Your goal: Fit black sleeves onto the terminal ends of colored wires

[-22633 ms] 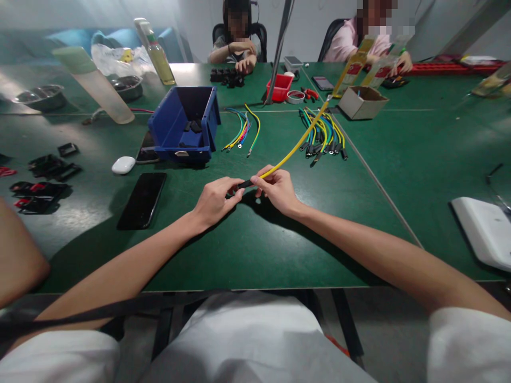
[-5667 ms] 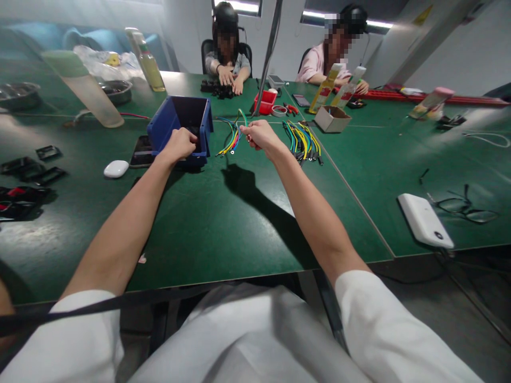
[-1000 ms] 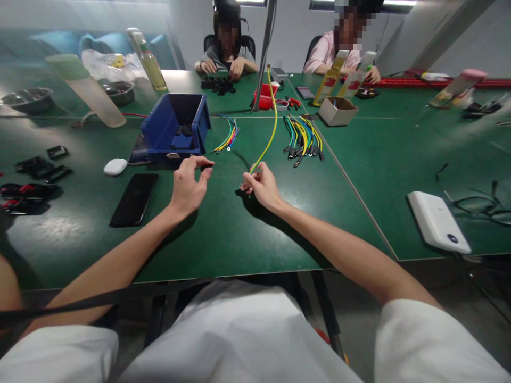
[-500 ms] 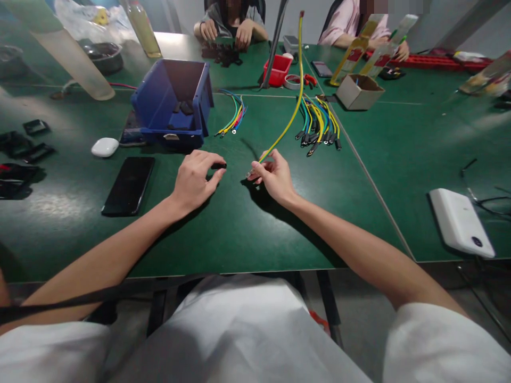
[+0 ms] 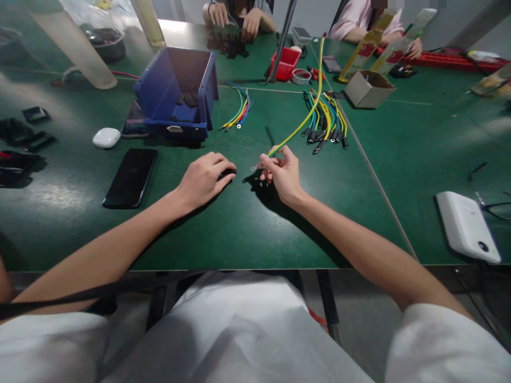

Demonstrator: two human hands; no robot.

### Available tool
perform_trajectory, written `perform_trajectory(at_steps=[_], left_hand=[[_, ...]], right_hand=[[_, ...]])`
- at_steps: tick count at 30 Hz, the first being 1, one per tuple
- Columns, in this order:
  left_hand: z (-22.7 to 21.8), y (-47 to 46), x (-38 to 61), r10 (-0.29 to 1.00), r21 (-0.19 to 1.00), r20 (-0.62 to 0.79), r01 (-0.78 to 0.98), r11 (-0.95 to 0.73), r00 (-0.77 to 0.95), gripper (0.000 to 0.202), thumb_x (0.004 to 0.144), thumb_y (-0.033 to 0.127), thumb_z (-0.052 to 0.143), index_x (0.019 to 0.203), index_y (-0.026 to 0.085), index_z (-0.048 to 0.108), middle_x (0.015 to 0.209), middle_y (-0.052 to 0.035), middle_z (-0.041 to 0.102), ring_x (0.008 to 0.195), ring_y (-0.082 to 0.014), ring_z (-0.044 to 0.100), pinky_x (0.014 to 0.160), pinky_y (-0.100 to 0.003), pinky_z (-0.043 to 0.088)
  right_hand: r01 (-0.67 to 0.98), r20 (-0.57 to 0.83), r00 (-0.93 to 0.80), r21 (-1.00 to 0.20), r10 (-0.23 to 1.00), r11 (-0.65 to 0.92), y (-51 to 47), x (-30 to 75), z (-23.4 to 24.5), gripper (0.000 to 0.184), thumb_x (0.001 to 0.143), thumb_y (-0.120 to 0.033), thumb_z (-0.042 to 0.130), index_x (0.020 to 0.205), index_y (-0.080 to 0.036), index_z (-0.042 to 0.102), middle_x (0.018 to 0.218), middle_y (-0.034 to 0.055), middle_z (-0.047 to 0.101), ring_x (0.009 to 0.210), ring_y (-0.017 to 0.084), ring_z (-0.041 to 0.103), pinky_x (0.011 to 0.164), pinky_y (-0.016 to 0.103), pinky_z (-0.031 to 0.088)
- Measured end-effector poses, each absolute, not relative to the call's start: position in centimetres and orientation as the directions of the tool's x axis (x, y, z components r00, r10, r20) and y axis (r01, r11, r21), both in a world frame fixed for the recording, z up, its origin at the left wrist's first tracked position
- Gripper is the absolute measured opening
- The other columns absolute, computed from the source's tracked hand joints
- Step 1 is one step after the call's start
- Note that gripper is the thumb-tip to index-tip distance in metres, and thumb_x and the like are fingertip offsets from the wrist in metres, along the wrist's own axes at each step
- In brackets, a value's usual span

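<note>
The person's right hand (image 5: 284,173) has its grip closed on a yellow-green wire (image 5: 305,119) near one end, thumb against fingers, just above the worktop (image 5: 223,234). A ring terminal (image 5: 254,168) sticks out from that grip toward the left hand (image 5: 205,178), while the wire's long part curves up and away to the right, crossing in view over a bundle of sleeved wires (image 5: 328,121). The left hand's grip is clamped on a small black piece (image 5: 229,172) (mostly hidden by the fingers), near the terminal but apart from it. Beyond the left hand stands a blue bin (image 5: 159,128) with black pieces (image 5: 188,99) inside; just right of it lie a few loose wires (image 5: 241,109). A black phone (image 5: 131,178) lies left of the left hand, near a white case (image 5: 106,138).
</note>
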State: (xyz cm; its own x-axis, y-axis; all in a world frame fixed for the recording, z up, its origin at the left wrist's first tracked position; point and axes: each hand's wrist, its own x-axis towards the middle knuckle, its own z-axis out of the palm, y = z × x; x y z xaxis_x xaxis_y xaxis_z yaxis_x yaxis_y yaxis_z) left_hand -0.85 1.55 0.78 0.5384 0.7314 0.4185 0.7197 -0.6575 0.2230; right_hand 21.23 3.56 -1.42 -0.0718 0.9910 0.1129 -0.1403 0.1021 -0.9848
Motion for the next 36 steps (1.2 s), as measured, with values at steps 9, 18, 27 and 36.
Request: perform_trajectory(at_steps=[9,18,27,36], left_hand=[[0.8,1.5,-1.0,0.666,0.234,0.451,0.641,-0.731,0.594,0.022,0.096,0.027,0.054,0.103,0.015,0.071,0.097,-0.0097,0.070,0.089,-0.0211,0.064,0.080,-0.034,0.050],[1.1,1.3,-0.9,0.683,0.334,0.498,0.608,-0.720,0.535,0.018,0.093,0.024,0.057,0.099,0.016,0.072,0.092,-0.0077,0.072,0.084,-0.0194,0.066,0.077,-0.032,0.050],[0.8,1.2,-0.5,0.688,0.345,0.500,0.608,-0.715,0.525,0.016,0.093,0.027,0.060,0.095,0.016,0.071,0.091,-0.0073,0.072,0.084,-0.0189,0.066,0.077,-0.031,0.051],[1.0,1.1,-0.6,0.672,0.326,0.540,0.610,-0.722,0.507,0.015,0.093,0.028,0.060,0.094,0.016,0.070,0.089,-0.0067,0.072,0.084,-0.0188,0.066,0.078,-0.031,0.051]], right_hand=[[-0.163,0.100,-0.057,-0.983,0.993,0.089,3.0,20.7,-1.0,0.048,0.071,-0.051,0.079,0.091,-0.025,0.043,0.064,-0.0071,0.065,0.038,0.005,0.048,0.036,0.019,0.032],[-0.095,0.142,-0.094,-0.987,0.985,0.133,2.6,20.7,-0.9,0.043,0.077,-0.051,0.074,0.090,-0.026,0.040,0.068,-0.0059,0.064,0.040,0.007,0.048,0.037,0.020,0.034],[-0.161,0.139,-0.086,-0.979,0.987,0.124,2.2,20.4,-0.8,0.044,0.076,-0.048,0.075,0.089,-0.026,0.039,0.067,-0.0063,0.065,0.040,0.006,0.048,0.038,0.020,0.036],[-0.204,0.100,-0.054,-0.975,0.994,0.087,2.1,20.4,-0.1,0.045,0.075,-0.048,0.075,0.089,-0.026,0.038,0.070,-0.0052,0.068,0.038,0.006,0.045,0.036,0.020,0.029]])
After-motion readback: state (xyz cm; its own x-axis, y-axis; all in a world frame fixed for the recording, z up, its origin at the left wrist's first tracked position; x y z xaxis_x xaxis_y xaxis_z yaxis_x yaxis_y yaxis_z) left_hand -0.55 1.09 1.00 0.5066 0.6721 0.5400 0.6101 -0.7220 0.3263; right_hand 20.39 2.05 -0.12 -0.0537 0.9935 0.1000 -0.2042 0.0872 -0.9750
